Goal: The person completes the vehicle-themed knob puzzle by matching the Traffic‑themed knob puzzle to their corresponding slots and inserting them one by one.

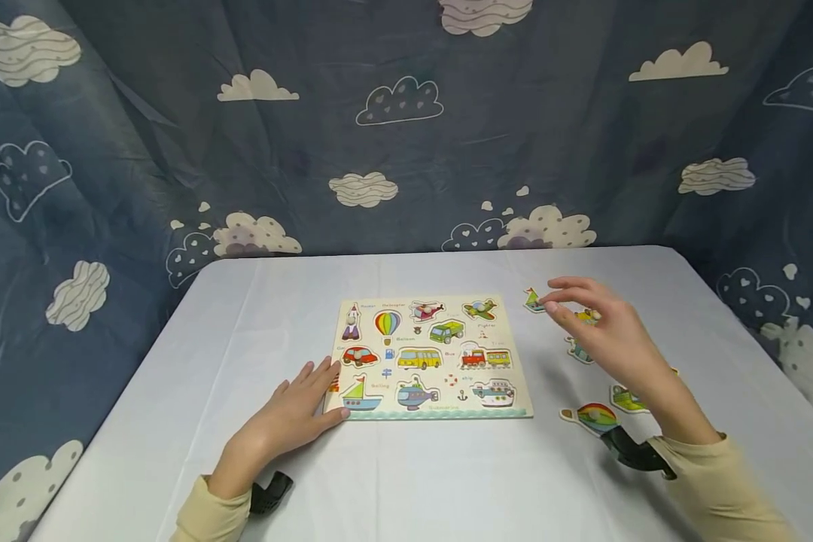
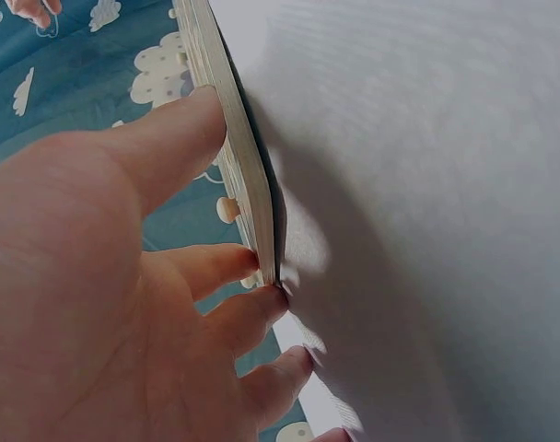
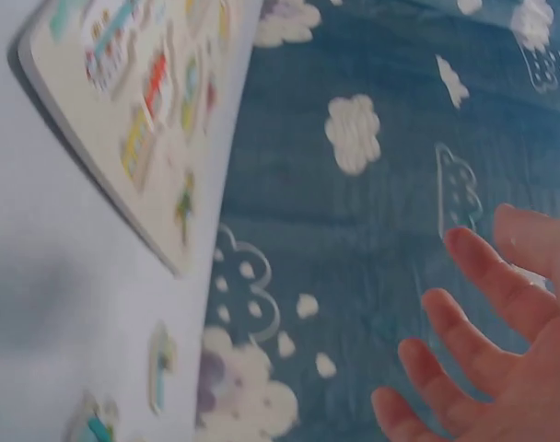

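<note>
A wooden peg puzzle board (image 1: 413, 380) printed with vehicles lies flat on the table. My left hand (image 1: 294, 410) rests at its left edge with the fingers spread; in the left wrist view the thumb and fingertips touch the board's side (image 2: 250, 175). My right hand (image 1: 610, 339) hovers right of the board, fingers apart and holding nothing, as the right wrist view also shows. Close to its fingertips in the head view is a sailboat piece (image 1: 533, 301). Below the hand lie a balloon piece (image 1: 596, 416) and a green vehicle piece (image 1: 626, 399), the latter partly hidden by the wrist.
More loose pieces lie beneath the right hand, among them a partly covered yellow piece (image 1: 587, 316) and a ship-like piece (image 1: 578, 351). A white cloth covers the table (image 1: 433, 482). Behind it hangs a dark blue curtain (image 1: 542, 143) with cloud prints.
</note>
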Demonstrator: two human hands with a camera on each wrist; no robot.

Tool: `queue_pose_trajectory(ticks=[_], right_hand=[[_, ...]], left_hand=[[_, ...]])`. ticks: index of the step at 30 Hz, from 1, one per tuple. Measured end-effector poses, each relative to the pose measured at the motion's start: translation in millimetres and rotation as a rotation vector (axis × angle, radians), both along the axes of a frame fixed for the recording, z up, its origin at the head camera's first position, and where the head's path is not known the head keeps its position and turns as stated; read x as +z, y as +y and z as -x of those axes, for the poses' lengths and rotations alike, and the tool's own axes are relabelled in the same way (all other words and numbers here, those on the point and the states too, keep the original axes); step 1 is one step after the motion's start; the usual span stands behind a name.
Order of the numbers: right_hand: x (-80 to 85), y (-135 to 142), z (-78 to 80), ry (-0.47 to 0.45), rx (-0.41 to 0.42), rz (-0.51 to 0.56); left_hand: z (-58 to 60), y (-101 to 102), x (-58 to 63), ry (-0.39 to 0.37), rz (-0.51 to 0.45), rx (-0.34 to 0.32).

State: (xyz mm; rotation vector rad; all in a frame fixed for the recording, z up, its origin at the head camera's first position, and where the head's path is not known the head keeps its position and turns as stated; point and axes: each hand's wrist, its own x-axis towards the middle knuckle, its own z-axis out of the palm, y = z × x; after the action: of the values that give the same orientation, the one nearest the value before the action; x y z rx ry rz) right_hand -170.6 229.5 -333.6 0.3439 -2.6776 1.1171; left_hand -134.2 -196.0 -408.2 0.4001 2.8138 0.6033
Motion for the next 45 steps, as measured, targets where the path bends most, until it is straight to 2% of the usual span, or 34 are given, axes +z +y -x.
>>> queue_pose_trajectory(ticks=[6,11,15,22,28,39,45], right_hand=[[7.7,24.1,3.0,-0.004,-0.059,-0.019],[8.9,39.3,6.1,-0.033,-0.114,-0.101],[7.7,47.6,10.7,-0.059,-0.126,-0.151],[-4.9,67.8,21.9,-0.099,-0.102,-0.185],[-21.2,82.4,31.0,-0.148,-0.026,-0.153],[-43.6,94.2,45.0,-0.358,0.024,-0.215],[-51.3,91.1,46.0,-0.365,0.038,-0.212]], left_hand=[[1.1,-1.0,0.3,-0.003,0.002,0.008],[1.3,-1.5,-2.9,-0.008,0.008,0.016],[0.7,-1.8,-4.1,-0.008,0.008,0.018],[0.9,-1.7,-6.2,-0.004,0.009,0.014],[0.3,-1.7,-5.8,-0.006,0.008,0.012],[-0.6,-0.9,-2.9,-0.006,0.011,0.012],[0.2,0.1,-2.9,-0.012,0.015,0.012]])
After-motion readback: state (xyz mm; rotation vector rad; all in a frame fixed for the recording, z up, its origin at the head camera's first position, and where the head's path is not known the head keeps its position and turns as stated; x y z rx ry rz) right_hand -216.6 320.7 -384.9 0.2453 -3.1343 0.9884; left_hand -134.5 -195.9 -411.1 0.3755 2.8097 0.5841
